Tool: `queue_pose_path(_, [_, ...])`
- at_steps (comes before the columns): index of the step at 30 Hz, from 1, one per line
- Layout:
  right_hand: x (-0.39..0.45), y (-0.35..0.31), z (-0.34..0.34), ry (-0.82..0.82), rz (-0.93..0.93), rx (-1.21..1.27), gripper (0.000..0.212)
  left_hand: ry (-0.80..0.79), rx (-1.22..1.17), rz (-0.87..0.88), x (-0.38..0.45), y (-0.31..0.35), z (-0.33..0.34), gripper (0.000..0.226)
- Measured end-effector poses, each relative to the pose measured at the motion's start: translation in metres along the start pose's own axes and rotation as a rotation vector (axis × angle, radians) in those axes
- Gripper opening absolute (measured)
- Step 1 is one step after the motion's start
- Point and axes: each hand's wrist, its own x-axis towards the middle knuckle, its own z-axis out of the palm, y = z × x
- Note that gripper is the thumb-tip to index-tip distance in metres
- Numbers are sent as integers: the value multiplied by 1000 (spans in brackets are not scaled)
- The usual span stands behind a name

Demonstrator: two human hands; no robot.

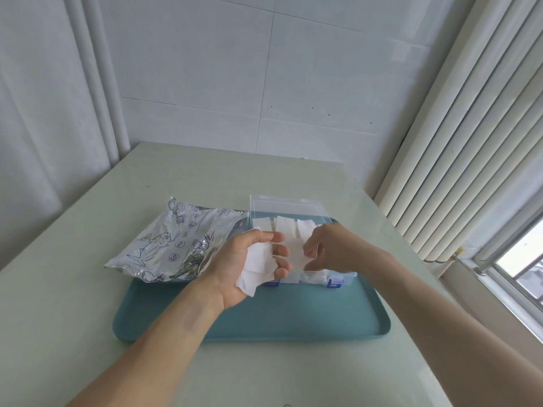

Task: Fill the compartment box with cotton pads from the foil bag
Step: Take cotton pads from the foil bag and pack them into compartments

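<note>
left hand (249, 259): cupped, gripping spare cotton pads (258, 264) as a supply.
right hand (320, 249): fingers pinching one pad, feeding compartment box (293, 208).
foil bag (176, 242): alongside, within reach.

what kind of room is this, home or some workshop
Probably a plain room at home or a small office, not a workshop: a pale table pushed against a white tiled wall, with blinds over a window at the right. No tools or machines show.
</note>
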Motion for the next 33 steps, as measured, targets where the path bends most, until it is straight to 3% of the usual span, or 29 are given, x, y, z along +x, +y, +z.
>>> queue_pose_path(4, [-8, 0, -11, 26, 21, 60, 25, 2, -73, -37, 3, -2, -4, 28])
queue_pose_path(7, [-23, 3, -35, 340, 93, 273, 8, -20, -93, -52, 3, 0, -4, 27])
queue_pose_path(8, [-26, 5, -39, 406, 150, 304, 13, -24, -85, -48, 2, 0, -4, 26])
queue_pose_path(10, [-30, 10, -36, 332, 296, 224, 22, 0, -7, -22, 3, -1, -5, 25])
queue_pose_path(13, [-27, 13, -13, 167, 403, 155, 20, 33, 163, 27, 4, -6, -4, 26])
queue_pose_path(21, [-8, 9, 17, 326, 300, 331, 6, 44, 247, 44, 6, -10, -4, 23])
queue_pose_path(27, [-3, 10, 22, 355, 182, 422, 12, 38, 252, 10, 6, -10, -3, 20])
queue_pose_path(33, [-4, 16, 19, 408, 226, 343, 17, 36, 247, 0, 6, -11, -4, 19])
